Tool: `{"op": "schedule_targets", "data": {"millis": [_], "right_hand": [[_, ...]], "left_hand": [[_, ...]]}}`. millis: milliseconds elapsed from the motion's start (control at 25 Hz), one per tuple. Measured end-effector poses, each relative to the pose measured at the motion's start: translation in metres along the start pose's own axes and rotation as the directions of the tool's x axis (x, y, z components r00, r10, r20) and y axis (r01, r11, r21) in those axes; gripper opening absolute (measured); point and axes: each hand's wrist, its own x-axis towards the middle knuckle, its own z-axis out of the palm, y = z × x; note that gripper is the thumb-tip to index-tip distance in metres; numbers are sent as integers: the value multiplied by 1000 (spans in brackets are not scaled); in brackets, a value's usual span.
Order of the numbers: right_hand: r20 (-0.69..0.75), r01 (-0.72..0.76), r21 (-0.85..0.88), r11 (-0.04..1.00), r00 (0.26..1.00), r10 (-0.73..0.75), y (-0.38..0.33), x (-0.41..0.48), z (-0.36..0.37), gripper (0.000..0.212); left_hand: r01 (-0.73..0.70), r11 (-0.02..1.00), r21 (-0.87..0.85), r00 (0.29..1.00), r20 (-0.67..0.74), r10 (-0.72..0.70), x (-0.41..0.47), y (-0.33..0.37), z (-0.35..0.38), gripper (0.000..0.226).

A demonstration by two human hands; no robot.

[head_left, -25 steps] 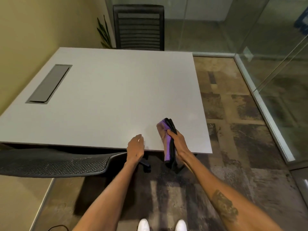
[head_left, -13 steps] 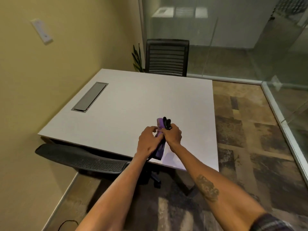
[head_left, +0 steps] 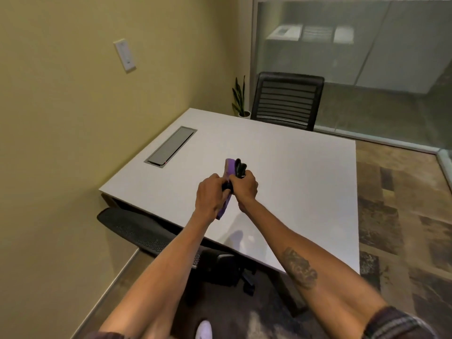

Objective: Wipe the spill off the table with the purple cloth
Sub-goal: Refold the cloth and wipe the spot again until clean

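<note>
The purple cloth (head_left: 229, 167) is folded together with a black cloth (head_left: 240, 167) and held upright above the white table (head_left: 293, 172). My left hand (head_left: 210, 195) grips the bundle from the left. On the right side my right hand (head_left: 245, 188) is closed on it too. The lower end of the purple cloth hangs below my left hand. A faint wet sheen, possibly the spill (head_left: 241, 237), shows on the table near its front edge between my forearms.
A grey cable hatch (head_left: 171, 146) is set into the table's left side. One black mesh chair (head_left: 286, 101) stands at the far end, another chair (head_left: 146, 231) is tucked under the near-left edge. A yellow wall runs along the left, glass partitions at the back.
A second ago my left hand rested open on the table edge and only my right held the cloths. Both hands now grip the bundle, lifted higher over the table. The view tilted up.
</note>
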Motion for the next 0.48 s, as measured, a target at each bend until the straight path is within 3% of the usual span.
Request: {"op": "schedule_targets", "data": {"millis": [120, 200, 280, 480], "right_hand": [[121, -14, 124, 992, 993, -1, 0, 16, 38, 40], [105, -98, 155, 983, 991, 83, 4, 32, 66, 43], [73, -194, 68, 979, 979, 189, 15, 48, 97, 30], [273, -295, 30, 955, 921, 277, 28, 68, 189, 6]], "left_hand": [[-3, 999, 53, 999, -39, 5, 29, -44, -15, 20], [43, 999, 20, 998, -55, -42, 53, -77, -31, 24], [116, 992, -41, 992, -46, -118, 77, -111, -46, 30], [273, 951, -142, 962, 54, -268, 117, -199, -66, 35]]}}
